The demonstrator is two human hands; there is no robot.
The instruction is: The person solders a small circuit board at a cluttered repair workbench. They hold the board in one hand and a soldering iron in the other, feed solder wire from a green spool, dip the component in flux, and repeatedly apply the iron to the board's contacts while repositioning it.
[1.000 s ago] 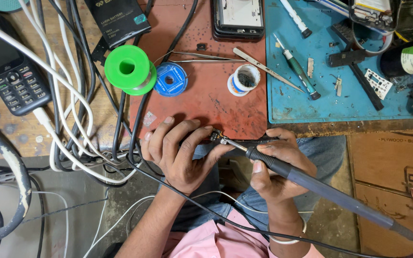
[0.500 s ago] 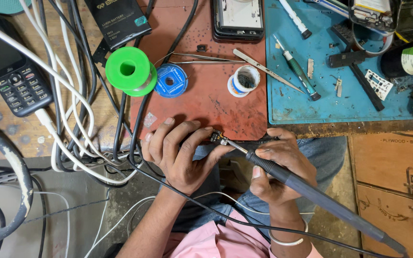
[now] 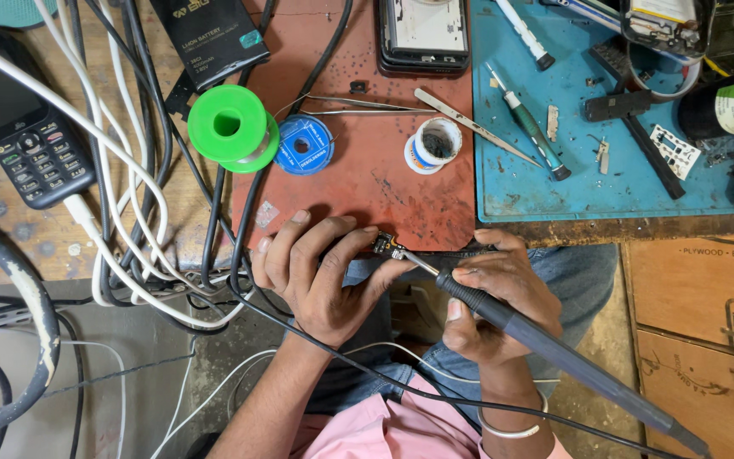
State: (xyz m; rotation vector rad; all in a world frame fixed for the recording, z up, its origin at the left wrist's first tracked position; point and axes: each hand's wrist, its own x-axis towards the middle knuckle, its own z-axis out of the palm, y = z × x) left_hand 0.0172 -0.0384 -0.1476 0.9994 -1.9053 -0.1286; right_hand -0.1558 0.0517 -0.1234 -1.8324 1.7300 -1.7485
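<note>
Little has moved: iron (image 3: 554, 344) tilts slightly lower. Left hand (image 3: 320, 276) pinches part (image 3: 384, 246), steadying it; right hand (image 3: 499, 297) is wrapped around iron, tip on part.

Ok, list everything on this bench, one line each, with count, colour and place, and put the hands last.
keypad phone: 1, black, far left
cables: several, white and black, left of mat
battery: 1, black, top left
solder spool: 1, green, mat's left edge
wire reel: 1, blue, beside green spool
red mat: 1, centre
small pot: 1, white, on red mat
tweezers: 1, metal, red mat
opened phone: 1, black, top centre
blue mat: 1, right
screwdriver: 1, green-handled, blue mat
soldering iron: 1, grey-black, right hand
small part: 1, at iron tip
left hand: pinches small part
right hand: grips iron
</note>
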